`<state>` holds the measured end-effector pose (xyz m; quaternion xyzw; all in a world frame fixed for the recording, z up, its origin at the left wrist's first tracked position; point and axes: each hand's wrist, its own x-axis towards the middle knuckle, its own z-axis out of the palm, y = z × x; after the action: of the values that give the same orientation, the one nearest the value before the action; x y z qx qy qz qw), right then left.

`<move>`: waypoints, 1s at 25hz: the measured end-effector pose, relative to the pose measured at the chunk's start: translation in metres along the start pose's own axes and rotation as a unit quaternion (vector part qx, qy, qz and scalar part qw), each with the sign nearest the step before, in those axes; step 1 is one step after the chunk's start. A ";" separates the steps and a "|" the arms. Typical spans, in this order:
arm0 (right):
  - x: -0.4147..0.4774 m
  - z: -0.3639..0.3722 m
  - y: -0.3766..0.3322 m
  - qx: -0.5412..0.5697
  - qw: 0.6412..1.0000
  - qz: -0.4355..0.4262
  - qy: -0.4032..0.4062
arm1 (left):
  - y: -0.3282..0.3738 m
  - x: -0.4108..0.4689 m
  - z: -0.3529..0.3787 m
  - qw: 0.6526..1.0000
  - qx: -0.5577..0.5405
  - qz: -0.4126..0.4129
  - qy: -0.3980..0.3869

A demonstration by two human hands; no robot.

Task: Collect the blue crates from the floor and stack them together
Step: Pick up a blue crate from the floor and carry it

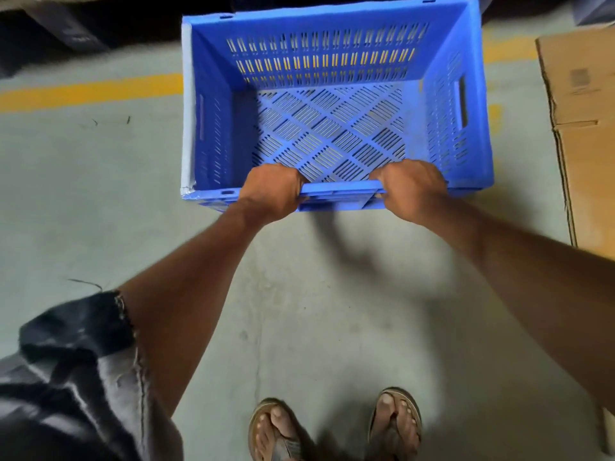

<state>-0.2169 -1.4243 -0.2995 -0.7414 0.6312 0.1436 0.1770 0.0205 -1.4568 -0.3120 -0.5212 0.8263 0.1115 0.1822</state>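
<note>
One blue crate (pixel 332 71) with slotted walls and a perforated bottom fills the upper middle of the head view, open side up and with nothing inside. Both hands hold its near rim. My left hand (pixel 271 191) grips the rim left of centre, fingers curled over the edge into the crate. My right hand (pixel 411 186) grips the same rim right of centre. A shadow lies on the floor just below the crate's near side. No other blue crate shows.
A brown cardboard box (pixel 585 128) stands close to the crate's right side. A yellow floor line (pixel 90 91) crosses the grey concrete behind the crate. Dark objects sit along the top left. My sandalled feet (pixel 336 427) are at the bottom.
</note>
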 end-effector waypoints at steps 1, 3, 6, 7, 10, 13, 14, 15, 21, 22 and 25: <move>0.000 0.000 0.001 -0.004 1.000 -0.003 -0.002 | 0.002 -0.001 0.000 1.000 0.003 0.000 0.000; -0.001 0.001 0.000 -0.010 1.000 -0.006 0.000 | 0.003 -0.002 0.000 1.000 0.006 -0.006 -0.008; -0.004 0.003 0.002 -0.004 1.000 0.008 0.006 | 0.004 -0.005 0.003 1.000 0.010 -0.008 -0.004; -0.004 0.004 0.002 -0.005 1.000 0.011 0.008 | 0.005 -0.006 0.003 1.000 0.010 -0.009 0.000; -0.003 0.004 0.001 -0.013 1.000 0.010 -0.008 | 0.004 -0.008 0.002 1.000 -0.018 -0.012 -0.022; -0.015 -0.002 0.003 -0.005 0.999 0.016 -0.028 | 0.000 -0.020 -0.001 0.997 -0.070 0.008 -0.032; -0.025 -0.005 0.002 0.017 0.999 0.027 -0.011 | -0.004 -0.032 -0.002 0.996 -0.087 0.009 -0.009; -0.039 -0.010 0.000 0.063 0.996 0.051 0.031 | -0.005 -0.047 -0.006 0.992 -0.118 -0.010 0.032; -0.181 -0.107 -0.055 0.467 0.804 0.248 0.270 | 0.036 -0.206 -0.106 0.890 -0.358 -0.125 0.253; -0.207 -0.130 -0.064 0.477 0.797 0.252 0.270 | 0.047 -0.231 -0.132 0.881 -0.384 -0.130 0.243; -0.290 -0.207 -0.089 0.494 0.789 0.253 0.264 | 0.074 -0.309 -0.214 0.866 -0.456 -0.125 0.163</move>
<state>-0.1787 -1.2470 0.0196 -0.3757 0.8031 -0.3496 0.3027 0.0348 -1.2511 0.0115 -0.6559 0.6289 0.3660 -0.2008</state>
